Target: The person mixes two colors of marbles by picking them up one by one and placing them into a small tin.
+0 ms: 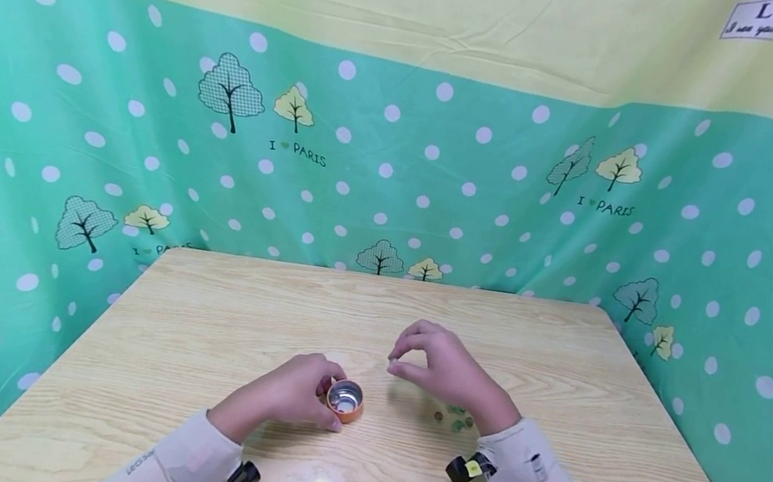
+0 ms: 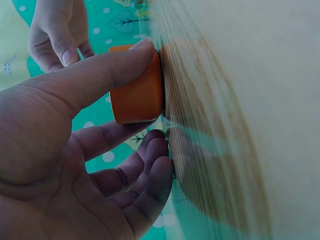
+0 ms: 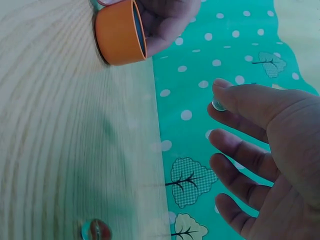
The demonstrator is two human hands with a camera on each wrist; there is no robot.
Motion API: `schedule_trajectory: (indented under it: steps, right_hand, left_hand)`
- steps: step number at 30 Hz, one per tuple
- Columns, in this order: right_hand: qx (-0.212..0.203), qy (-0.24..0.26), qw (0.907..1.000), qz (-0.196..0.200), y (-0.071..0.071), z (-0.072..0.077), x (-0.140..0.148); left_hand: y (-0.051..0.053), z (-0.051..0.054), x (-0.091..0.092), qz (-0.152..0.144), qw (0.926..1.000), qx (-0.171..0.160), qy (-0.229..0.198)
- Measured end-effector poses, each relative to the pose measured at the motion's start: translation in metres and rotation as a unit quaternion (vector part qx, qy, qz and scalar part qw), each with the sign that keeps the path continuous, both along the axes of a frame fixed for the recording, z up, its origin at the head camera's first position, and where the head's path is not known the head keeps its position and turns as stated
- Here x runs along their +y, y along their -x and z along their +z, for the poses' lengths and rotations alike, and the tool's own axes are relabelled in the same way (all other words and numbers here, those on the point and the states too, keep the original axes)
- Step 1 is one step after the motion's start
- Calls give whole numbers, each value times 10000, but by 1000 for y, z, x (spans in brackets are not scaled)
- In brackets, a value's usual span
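My left hand (image 1: 298, 387) grips a small orange cup (image 1: 349, 419) with a shiny metallic inside, which stands upright on the table. In the left wrist view the thumb presses along the side of the cup (image 2: 137, 100), with one finger on its opposite side. To the right and slightly farther back, my right hand (image 1: 446, 364) is raised above the table. Between its thumb and index finger it pinches a clear glass marble (image 3: 218, 105); the other fingers are spread apart. Several greenish and brownish marbles (image 1: 457, 426) lie on the table beneath the right wrist.
The wooden table (image 1: 256, 296) reaches back to a green and yellow patterned curtain (image 1: 368, 162), which also hangs along both sides. Dark wrist cameras sit on both sleeves, the right one (image 1: 459, 472) close to the loose marbles. Light glares off the table's front.
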State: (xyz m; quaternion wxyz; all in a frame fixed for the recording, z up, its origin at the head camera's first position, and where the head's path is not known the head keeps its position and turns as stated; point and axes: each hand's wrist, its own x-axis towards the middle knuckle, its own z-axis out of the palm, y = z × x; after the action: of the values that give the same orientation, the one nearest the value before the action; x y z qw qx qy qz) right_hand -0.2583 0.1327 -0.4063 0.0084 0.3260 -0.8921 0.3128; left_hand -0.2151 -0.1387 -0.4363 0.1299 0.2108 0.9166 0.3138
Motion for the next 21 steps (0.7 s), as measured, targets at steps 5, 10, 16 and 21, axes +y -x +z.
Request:
schedule_trajectory:
  steps: [5,10,16,21]
  right_hand:
    - [45,-67,10000,34,-2,-1,-3]
    - [51,-132,9999,28,-3,-2,-5]
    - [-70,-223,9997,-37,-6,-2,-10]
    - [-60,-276,9996,-38,-8,-3,-12]
  left_hand:
    - [0,0,1,9,10000,21,70]
    - [0,0,1,1,9999,51,104]
    - [-1,0,0,-15,10000,34,61]
    - [-1,0,1,9,9999,81,130]
